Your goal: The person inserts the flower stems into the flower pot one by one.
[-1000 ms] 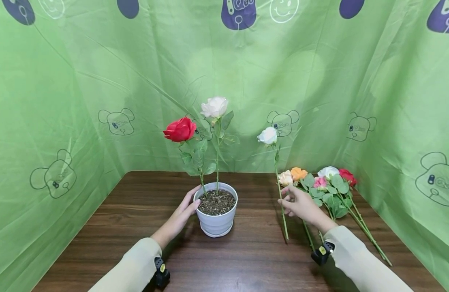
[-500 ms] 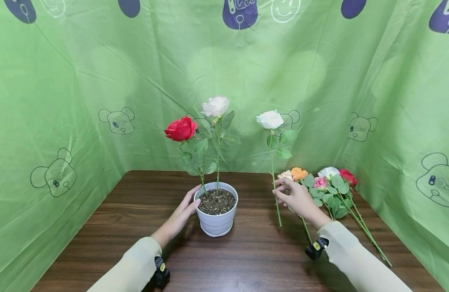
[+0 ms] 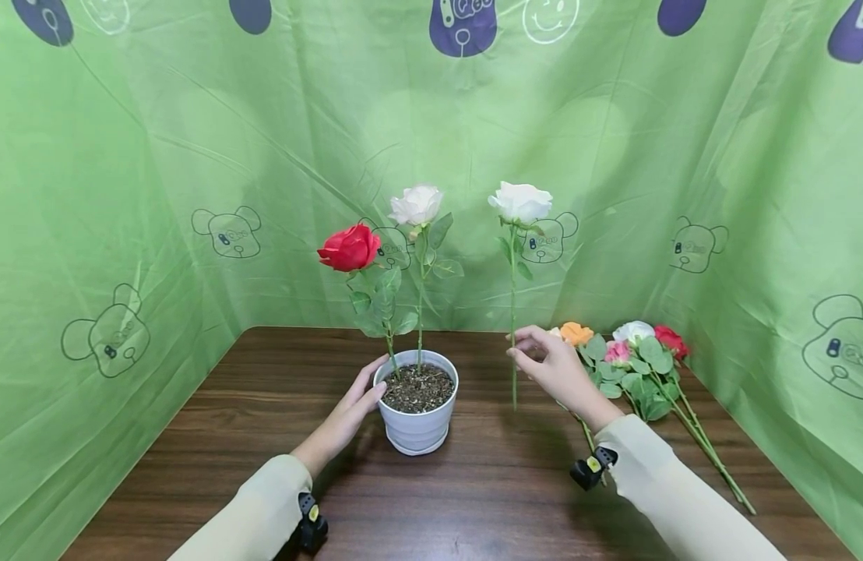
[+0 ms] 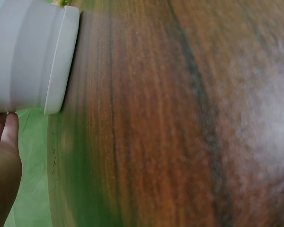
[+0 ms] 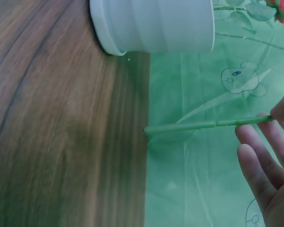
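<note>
My left hand (image 3: 349, 409) holds the left side of a white flowerpot (image 3: 415, 425), thumb by the near rim and fingers along the far side. In the left wrist view, fingers (image 4: 9, 130) meet the pot's wall. A red rose (image 3: 349, 248) and a pale pink-white rose (image 3: 416, 206) stand in the pot's dark soil (image 3: 417, 388). To the right of the pot, my right hand (image 3: 554, 370) pinches the stem of a white rose (image 3: 520, 202) between thumb and fingertips. That rose is nearly upright, and the right wrist view shows its bare stem end (image 5: 180, 126) pointing down.
Several more roses lie at the table's right, among them an orange one (image 3: 576, 333), a pink one (image 3: 617, 352) and a red one (image 3: 671, 341). Their stems reach toward the front. A green printed curtain (image 3: 473, 132) encloses the dark wooden table (image 3: 291, 351).
My right hand has moved left and up with the white rose, bringing it closer to the pot and more upright. My left hand has stayed on the pot.
</note>
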Demonstrator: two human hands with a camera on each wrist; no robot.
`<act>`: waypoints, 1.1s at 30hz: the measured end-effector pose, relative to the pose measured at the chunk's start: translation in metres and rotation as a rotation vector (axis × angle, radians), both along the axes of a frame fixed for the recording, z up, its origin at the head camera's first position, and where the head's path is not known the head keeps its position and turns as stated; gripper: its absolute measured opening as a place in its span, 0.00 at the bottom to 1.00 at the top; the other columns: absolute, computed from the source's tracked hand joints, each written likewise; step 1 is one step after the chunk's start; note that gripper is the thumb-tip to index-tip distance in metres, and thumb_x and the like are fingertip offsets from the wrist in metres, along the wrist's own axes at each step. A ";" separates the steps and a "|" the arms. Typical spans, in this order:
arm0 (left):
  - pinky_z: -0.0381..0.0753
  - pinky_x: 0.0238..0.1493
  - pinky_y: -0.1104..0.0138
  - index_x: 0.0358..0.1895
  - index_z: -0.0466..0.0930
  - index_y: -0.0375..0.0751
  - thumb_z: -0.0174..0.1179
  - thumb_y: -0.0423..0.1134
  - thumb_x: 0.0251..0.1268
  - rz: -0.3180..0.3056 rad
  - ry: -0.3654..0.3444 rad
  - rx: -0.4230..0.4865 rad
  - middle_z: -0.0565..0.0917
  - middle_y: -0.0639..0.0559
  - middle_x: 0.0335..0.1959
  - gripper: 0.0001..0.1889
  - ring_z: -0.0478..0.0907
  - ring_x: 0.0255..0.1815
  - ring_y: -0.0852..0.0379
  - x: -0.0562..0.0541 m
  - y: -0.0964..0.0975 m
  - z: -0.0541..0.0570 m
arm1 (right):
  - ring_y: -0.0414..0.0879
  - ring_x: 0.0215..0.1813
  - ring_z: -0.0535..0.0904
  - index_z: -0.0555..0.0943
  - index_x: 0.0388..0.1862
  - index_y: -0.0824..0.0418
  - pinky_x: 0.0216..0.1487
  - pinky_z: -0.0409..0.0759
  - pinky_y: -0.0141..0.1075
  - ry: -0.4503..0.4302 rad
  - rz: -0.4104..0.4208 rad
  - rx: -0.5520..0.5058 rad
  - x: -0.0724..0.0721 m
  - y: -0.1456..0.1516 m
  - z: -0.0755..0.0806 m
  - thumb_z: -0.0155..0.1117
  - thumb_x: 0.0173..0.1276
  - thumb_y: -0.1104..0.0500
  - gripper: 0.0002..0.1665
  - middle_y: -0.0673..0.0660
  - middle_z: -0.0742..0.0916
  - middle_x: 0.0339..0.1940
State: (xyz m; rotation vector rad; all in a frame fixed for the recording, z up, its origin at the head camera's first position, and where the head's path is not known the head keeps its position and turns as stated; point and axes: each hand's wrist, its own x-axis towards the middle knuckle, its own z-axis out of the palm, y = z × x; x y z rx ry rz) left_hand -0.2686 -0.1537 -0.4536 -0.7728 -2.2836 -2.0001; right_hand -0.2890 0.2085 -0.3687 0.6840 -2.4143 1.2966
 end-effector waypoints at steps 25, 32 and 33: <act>0.67 0.66 0.54 0.79 0.51 0.45 0.41 0.41 0.83 0.000 -0.004 -0.006 0.57 0.37 0.77 0.27 0.57 0.74 0.40 0.000 -0.001 0.001 | 0.68 0.38 0.83 0.78 0.55 0.70 0.36 0.84 0.55 0.055 0.188 -0.201 0.019 -0.071 0.052 0.58 0.75 0.68 0.12 0.66 0.85 0.39; 0.65 0.66 0.48 0.80 0.52 0.47 0.42 0.42 0.83 -0.005 -0.012 0.008 0.58 0.38 0.77 0.27 0.58 0.74 0.41 0.000 -0.001 0.001 | 0.52 0.39 0.85 0.79 0.57 0.57 0.36 0.86 0.48 0.070 0.243 -0.185 0.006 -0.089 0.044 0.57 0.78 0.59 0.12 0.52 0.87 0.40; 0.65 0.66 0.48 0.80 0.52 0.47 0.42 0.42 0.83 -0.008 -0.010 0.008 0.58 0.38 0.77 0.27 0.58 0.74 0.41 0.000 -0.001 0.001 | 0.50 0.38 0.85 0.79 0.57 0.56 0.36 0.86 0.47 0.076 0.250 -0.181 0.005 -0.092 0.043 0.57 0.78 0.59 0.12 0.51 0.87 0.40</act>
